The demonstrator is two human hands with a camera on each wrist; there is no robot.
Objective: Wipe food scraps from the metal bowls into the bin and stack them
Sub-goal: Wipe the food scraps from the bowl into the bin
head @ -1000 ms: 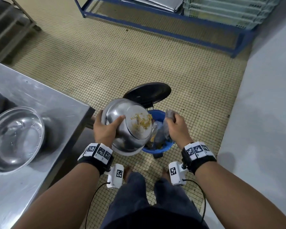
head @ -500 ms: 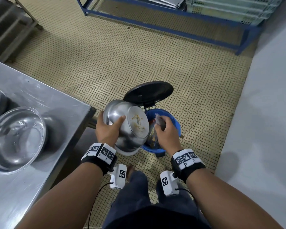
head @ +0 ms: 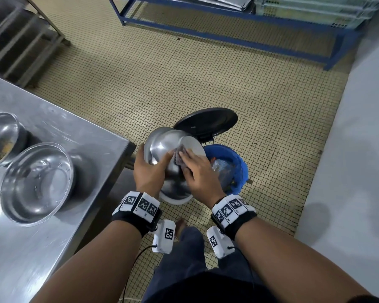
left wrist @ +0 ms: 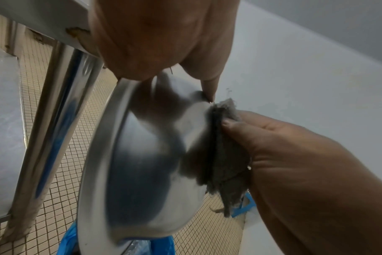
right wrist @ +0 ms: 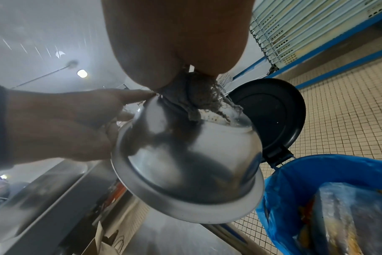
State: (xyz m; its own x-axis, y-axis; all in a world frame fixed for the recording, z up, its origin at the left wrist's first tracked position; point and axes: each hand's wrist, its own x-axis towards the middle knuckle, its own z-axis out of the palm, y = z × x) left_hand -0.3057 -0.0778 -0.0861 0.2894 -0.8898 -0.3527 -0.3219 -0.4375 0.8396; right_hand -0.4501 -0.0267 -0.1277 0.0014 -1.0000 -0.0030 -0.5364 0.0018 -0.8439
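Observation:
My left hand (head: 149, 171) grips the rim of a metal bowl (head: 162, 145), which is tipped over with its flat base facing up and right, beside the bin. My right hand (head: 197, 169) holds a grey frayed cloth (head: 179, 156) and presses it against the bowl's base. In the left wrist view the cloth (left wrist: 225, 163) lies between the fingers and the bowl (left wrist: 142, 172). The bin (head: 241, 162) has a blue liner and an open black lid (head: 206, 123); it stands just right of the bowl and holds plastic wrap and scraps.
A steel table (head: 79, 136) is at my left, its corner next to my left hand. On it sit a clean metal bowl (head: 37, 182) and another bowl (head: 0, 138) with yellow scraps. A blue rack (head: 228, 38) stands across the tiled floor; a grey wall runs on the right.
My right hand moved left from above the bin onto the bowl's base with the cloth. The yellow scraps seen there before no longer show. My left hand kept its hold.

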